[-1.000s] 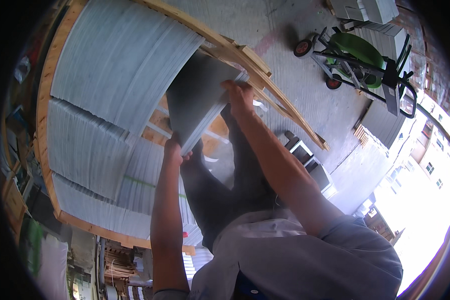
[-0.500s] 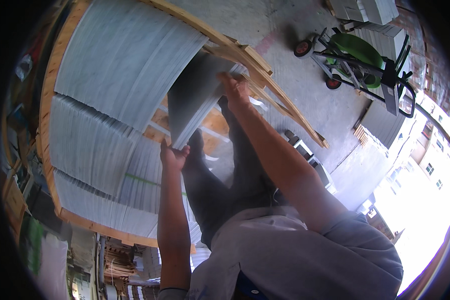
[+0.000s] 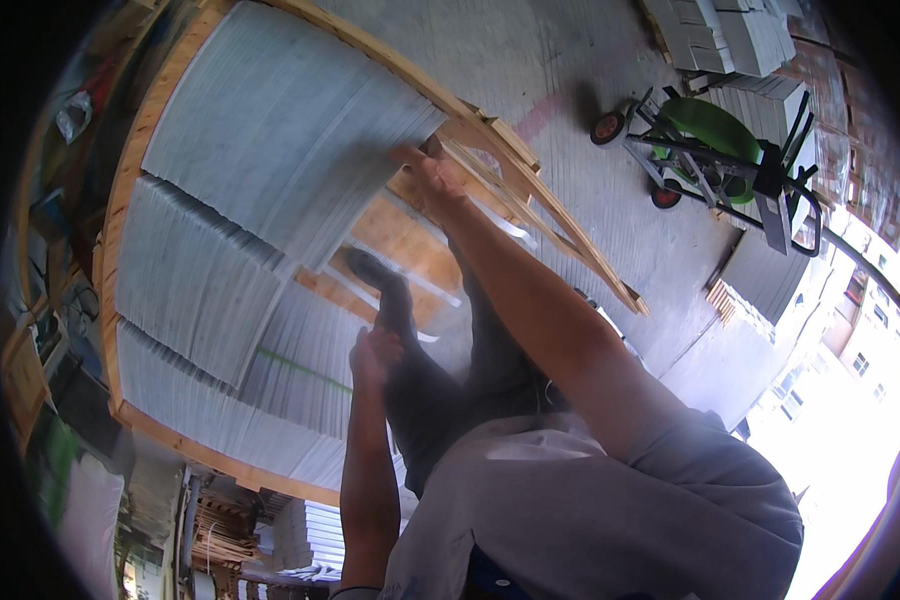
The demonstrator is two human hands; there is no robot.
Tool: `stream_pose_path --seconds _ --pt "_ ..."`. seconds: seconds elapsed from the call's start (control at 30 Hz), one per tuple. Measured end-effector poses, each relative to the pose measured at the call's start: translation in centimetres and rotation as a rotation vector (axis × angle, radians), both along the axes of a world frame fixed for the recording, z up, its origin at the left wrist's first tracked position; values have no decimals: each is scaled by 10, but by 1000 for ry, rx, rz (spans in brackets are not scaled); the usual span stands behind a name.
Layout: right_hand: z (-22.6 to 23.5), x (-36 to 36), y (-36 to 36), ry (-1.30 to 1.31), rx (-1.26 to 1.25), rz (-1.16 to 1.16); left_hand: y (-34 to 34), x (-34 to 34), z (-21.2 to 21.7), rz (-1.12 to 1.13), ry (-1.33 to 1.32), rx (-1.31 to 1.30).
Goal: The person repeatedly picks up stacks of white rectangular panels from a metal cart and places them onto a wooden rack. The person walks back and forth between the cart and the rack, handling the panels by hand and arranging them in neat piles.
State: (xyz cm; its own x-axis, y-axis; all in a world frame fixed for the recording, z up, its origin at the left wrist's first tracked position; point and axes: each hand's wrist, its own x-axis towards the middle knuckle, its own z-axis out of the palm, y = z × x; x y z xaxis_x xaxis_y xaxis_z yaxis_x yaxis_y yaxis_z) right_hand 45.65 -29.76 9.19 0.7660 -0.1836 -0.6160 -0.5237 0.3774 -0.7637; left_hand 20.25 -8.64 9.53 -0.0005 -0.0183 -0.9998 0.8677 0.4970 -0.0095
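Rows of thin grey-white slabs stand on edge, packed tightly in a wooden crate. My right hand is at the outer corner of the largest row, its fingers stretched toward the front slab's edge. Whether they touch it I cannot make out. Nothing shows in that hand. My left hand hangs lower, beside my leg and near a shorter row of slabs. Motion blurs its fingers, and no slab shows in it.
Bare boards of the crate floor show beside my foot. Loose timber strips slant along the right side. A green and black wheeled cart stands on the concrete floor, with stacked pale slabs nearby.
The tilted slabs between my hands now rest flush against the large row. My left hand has let go and dropped lower; my right hand has shifted slightly left.
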Motion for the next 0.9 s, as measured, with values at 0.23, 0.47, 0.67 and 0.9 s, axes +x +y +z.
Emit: stream_pose_path --seconds 0.23,0.47,0.67,0.9 --pt "15 -19 -15 -72 -181 298 -19 12 18 -108 -152 125" --pt "82 -43 -49 -132 -460 481 -19 74 0 45 -469 373" --pt "95 10 -91 -676 -1231 389 -19 125 -17 -18 -755 578" --pt "35 43 -120 -212 -1541 1128 -32 131 -27 368 -774 614"
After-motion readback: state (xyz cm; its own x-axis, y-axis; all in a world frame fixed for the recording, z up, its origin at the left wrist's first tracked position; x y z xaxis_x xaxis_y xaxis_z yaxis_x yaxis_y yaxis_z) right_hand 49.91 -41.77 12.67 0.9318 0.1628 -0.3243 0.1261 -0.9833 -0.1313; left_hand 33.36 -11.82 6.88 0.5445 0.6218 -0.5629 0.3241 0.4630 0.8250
